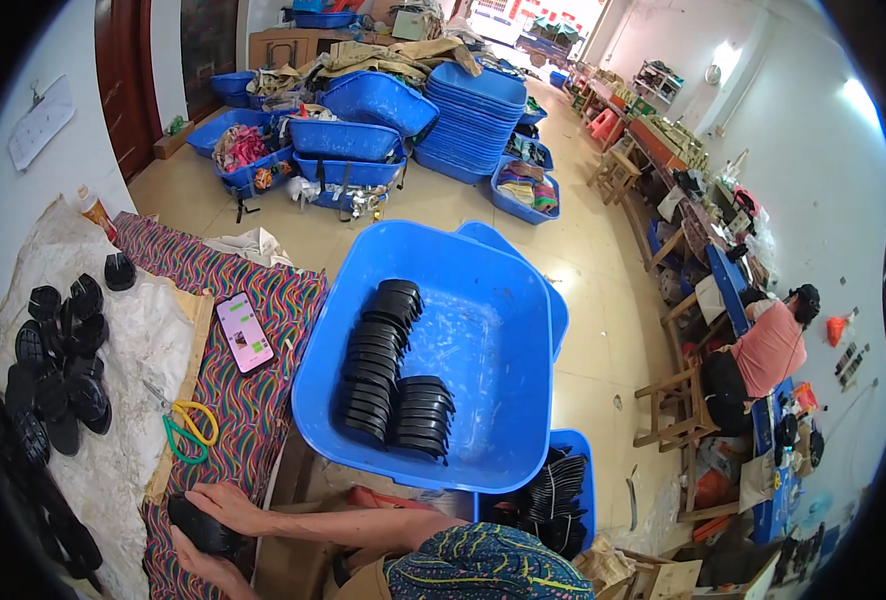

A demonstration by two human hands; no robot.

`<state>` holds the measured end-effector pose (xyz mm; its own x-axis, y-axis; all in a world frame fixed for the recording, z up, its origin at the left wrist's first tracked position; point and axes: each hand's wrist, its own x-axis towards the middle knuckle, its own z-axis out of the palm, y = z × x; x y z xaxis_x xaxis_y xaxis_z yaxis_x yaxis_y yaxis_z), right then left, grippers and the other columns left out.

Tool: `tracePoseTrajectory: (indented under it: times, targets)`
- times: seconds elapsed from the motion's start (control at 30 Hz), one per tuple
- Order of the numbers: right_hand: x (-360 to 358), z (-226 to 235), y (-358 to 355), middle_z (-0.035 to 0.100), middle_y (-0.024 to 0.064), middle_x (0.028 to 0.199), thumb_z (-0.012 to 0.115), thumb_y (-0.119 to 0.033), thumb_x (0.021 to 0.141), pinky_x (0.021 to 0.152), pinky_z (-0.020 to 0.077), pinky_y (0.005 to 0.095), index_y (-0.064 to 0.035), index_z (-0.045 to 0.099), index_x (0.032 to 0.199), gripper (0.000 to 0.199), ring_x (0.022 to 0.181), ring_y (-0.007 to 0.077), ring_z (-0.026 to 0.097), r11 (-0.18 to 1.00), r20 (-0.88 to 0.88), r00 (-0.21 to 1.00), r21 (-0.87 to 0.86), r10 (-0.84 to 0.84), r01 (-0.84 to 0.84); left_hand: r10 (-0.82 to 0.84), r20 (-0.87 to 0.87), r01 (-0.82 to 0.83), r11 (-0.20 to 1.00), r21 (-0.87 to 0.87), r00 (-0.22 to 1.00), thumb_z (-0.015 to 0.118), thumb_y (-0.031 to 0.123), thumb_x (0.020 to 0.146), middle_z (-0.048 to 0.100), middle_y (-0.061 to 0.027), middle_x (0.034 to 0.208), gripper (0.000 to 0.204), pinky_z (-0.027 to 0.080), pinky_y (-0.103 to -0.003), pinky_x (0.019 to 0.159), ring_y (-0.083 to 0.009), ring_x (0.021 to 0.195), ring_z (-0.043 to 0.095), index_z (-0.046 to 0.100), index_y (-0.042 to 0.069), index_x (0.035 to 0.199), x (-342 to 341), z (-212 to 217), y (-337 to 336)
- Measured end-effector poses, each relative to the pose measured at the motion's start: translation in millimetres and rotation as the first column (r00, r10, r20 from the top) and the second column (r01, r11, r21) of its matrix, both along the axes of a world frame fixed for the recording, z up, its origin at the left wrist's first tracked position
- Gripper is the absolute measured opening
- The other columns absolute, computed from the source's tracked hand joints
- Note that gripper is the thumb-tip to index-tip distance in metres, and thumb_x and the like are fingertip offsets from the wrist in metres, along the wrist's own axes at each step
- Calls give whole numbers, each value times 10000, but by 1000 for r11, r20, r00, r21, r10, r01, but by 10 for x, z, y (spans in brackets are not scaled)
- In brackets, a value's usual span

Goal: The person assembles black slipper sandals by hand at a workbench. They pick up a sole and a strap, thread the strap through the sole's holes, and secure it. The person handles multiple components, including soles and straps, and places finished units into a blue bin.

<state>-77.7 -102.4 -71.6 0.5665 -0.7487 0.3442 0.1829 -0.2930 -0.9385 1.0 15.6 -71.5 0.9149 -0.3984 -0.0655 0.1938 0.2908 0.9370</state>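
Both hands are together over the patterned cloth at the table's near edge, closed on one black slipper (199,527). My right hand (225,507) lies across its top, fingers pressed on it. My left hand (201,563) grips it from the near side. Fingers cover part of the slipper, and its underside is hidden. Just beyond the hands lie scissors (199,432) with one yellow and one green handle. A phone (245,332) with a lit screen rests farther up the cloth (293,290). Several black slippers (63,350) lie heaped on whitish sheeting (148,350) at the left.
Right of the table stands a large blue tub (473,330) with rows of stacked black slipper pieces (378,350). A lower blue tub (573,470) holds more black pieces. Stacked blue tubs (468,120) stand farther back. A person in pink (768,345) sits at the right-hand bench.
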Motion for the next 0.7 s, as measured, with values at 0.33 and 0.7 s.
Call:
tracePoseTrajectory:
  times: [0.33,0.7]
  targets:
    - [-122,261,-197,568,123,723,504,-314,1021,674,441,367,51,596,913,392,719,173,556,923,32,976,321,214,-213,-307,-190,315,949,16,933,547,389,999,634,-133,1172,501,545,-361,902,-224,1068,638,565,-29,1277,99,438,-32]
    - [-103,209,-240,591,86,733,514,-338,1015,675,440,339,49,625,915,415,718,143,541,892,62,945,313,322,-325,-367,-275,390,921,29,889,544,456,990,636,-131,1197,559,554,-368,894,-217,1073,647,548,-18,1286,140,517,-3]
